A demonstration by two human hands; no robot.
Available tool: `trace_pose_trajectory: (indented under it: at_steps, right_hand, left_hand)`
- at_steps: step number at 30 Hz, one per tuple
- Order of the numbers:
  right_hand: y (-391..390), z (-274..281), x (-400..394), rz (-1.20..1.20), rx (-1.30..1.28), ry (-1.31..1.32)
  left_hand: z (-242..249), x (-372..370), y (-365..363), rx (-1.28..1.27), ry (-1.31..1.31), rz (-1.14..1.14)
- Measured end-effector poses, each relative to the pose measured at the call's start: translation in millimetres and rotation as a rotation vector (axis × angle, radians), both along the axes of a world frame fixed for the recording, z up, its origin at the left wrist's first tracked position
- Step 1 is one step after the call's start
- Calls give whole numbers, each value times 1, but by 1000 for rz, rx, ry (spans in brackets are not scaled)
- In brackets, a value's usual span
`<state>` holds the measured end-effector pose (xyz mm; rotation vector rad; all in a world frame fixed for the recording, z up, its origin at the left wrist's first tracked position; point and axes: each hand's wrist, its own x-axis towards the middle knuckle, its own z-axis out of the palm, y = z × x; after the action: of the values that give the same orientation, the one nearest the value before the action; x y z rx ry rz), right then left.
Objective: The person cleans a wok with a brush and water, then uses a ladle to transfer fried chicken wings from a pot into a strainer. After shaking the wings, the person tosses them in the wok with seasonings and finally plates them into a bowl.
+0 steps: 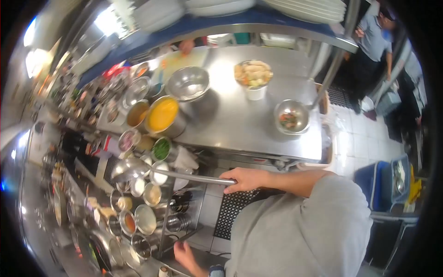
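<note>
While my left hand (185, 257) hangs loosely open and empty, my right hand (244, 178) grips the end of the long ladle (194, 177), needing a steady wrist to keep its far bowl clear of the crowded tubs (152, 194).

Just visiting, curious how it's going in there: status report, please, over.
Right hand gripping long metal handle. Left hand low, apparently empty. Small containers crowded around the handle's far end. Over.

One head-worn camera looks forward and steeply down, above the counter.
</note>
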<state>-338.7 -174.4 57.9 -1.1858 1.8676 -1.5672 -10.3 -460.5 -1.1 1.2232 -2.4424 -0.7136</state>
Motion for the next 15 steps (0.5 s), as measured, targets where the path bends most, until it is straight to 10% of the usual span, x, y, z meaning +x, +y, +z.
trace_pose_trajectory:
  at_steps: [6, 7, 8, 10, 15]
  right_hand:
    - [126, 46, -39, 84, 85, -745]
    - [140, 43, -41, 69, 54, -796]
    - [151, 43, -44, 54, 26, -845]
    - [164, 49, -45, -27, 2, -873]
    - [179, 53, -50, -75, -44, -882]
  left_hand:
    - [-6, -317, 173, 593, 67, -946]
    - [-24, -353, 197, 170, 50, -1198]
    - [-33, -385, 229, 266, 399, -1373]
    - [1, -430, 301, 753, 140, -1034]
    - [-6, -481, 330, 768, -205, -952]
